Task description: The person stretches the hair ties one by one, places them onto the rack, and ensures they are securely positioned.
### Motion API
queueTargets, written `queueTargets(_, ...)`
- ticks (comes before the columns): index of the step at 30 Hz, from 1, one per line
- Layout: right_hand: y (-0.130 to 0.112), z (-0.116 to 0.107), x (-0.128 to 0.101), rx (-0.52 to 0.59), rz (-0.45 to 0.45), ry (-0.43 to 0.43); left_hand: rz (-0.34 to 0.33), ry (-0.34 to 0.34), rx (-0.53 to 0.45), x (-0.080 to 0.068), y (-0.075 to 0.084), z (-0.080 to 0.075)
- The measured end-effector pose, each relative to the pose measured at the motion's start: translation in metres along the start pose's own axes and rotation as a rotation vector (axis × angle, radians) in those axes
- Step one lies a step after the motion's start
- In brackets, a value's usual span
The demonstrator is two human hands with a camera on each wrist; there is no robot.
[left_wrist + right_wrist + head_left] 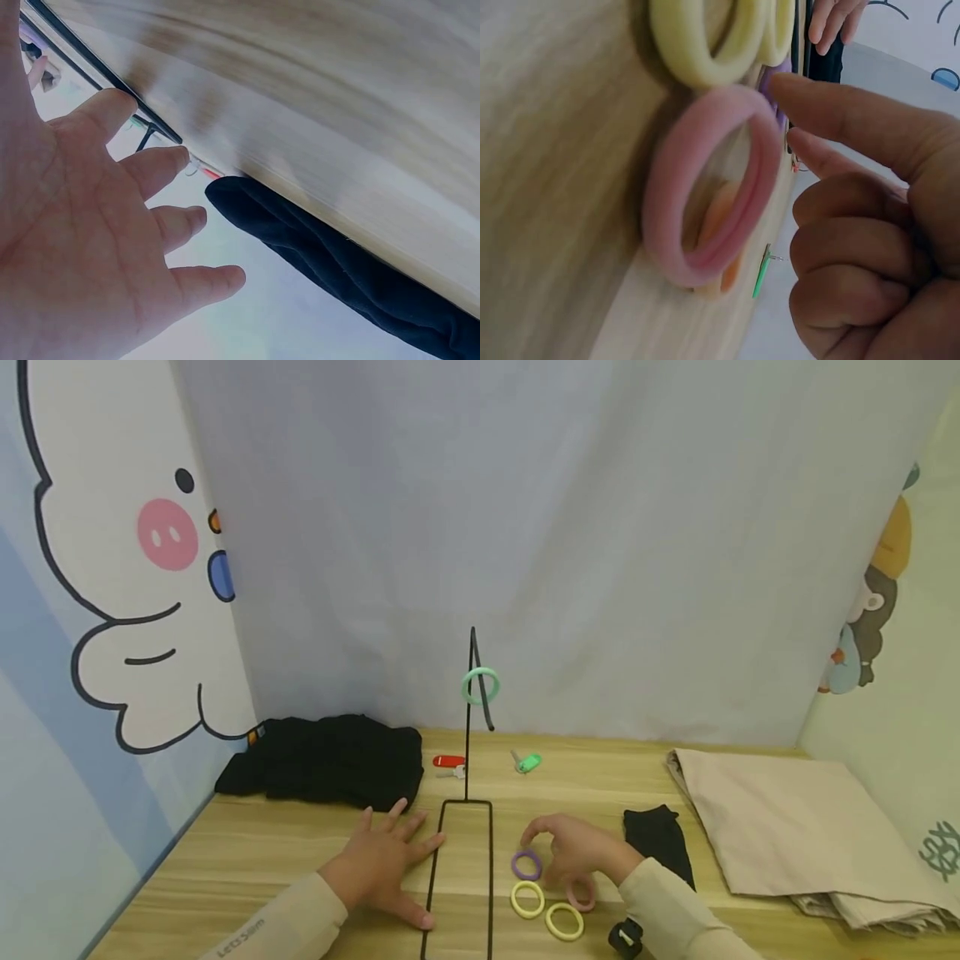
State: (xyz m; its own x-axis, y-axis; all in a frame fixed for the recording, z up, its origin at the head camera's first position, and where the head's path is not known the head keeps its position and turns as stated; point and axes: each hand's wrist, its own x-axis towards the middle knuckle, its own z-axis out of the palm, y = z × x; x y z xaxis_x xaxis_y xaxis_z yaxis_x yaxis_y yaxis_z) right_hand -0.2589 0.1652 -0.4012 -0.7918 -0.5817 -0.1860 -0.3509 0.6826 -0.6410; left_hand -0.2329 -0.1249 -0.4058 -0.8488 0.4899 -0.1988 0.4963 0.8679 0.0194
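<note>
My left hand (pixel 378 864) is spread, palm down, at the left side of a black wire stand (pixel 491 860), fingertips right at its base frame. A mint green ring (pixel 481 671) hangs on the stand's sloping arm. Over a group of rings is my right hand (pixel 581 847), thumb and forefinger stretched toward the purple ring (pixel 515 865), other fingers curled with nothing visible in them. Two yellow rings (pixel 527 915) and a pink ring (pixel 591 897) lie close by. In the right wrist view, an orange ring (pixel 730 277) shows behind the pink one; my hand covers it from above.
Black folded cloth (pixel 345 760) lies at the back left, a small black cloth (pixel 660 839) right of my right hand. Beige fabric (pixel 780 827) covers the right side. Keys with a red tag (pixel 448 762) and a green tag (pixel 530 763) lie behind. A small black object (pixel 625 937) sits near my right sleeve.
</note>
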Motion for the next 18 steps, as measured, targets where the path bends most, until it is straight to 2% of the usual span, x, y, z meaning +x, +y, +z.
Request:
queueTargets(5, -0.0048, 0.0064, 0.0029, -0.032, 0.084, 0.005, -0.001, -0.004, 0.004, -0.0008, 0.0023, 0.0011)
queueTargets(14, -0.0042, 0.0094, 0.0029, -0.065, 0.049, 0.026, -0.007, -0.005, 0.03, -0.002, 0.0043, -0.0017)
queueTargets(18, -0.0042, 0.008, 0.0026, -0.055, 0.068, 0.031, -0.023, -0.009, 0.043, -0.0022, 0.0042, -0.0022)
